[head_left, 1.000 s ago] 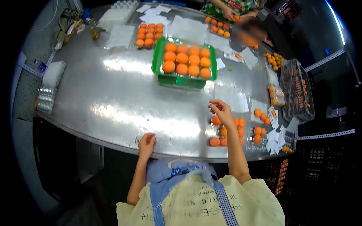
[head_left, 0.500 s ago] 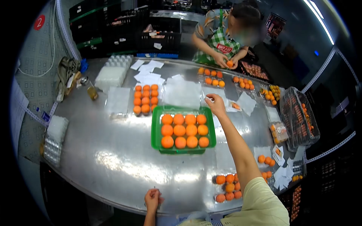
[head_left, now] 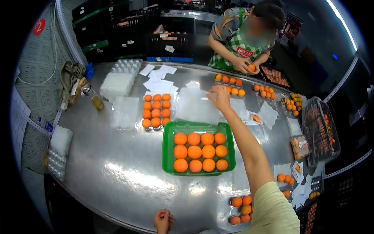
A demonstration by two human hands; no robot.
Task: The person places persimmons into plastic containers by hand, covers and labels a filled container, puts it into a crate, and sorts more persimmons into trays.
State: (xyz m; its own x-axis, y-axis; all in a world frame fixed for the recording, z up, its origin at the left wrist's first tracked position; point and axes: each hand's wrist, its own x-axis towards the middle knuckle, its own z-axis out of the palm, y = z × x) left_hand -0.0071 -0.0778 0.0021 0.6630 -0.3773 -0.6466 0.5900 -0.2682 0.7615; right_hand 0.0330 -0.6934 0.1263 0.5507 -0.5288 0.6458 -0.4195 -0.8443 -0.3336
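My right hand reaches across the table, its fingertips pinched at the upper right corner of a white sheet on a flat stack. Just in front of that stack stands a green tray holding a clear plastic pack with rows of orange fruits. Its transparent lid stands raised along the back. Low at the near edge, my left hand is curled closed, and nothing shows in it.
Left of the sheets is another fruit pack; more fruit lies by my right arm. Paper slips, stacked clear trays and a jar stand behind. Across the table a person holds one fruit.
My right hand has moved left onto the corner of the white sheet. My left hand stays curled at the near edge. The view has shifted, so the tray appears lower and further right.
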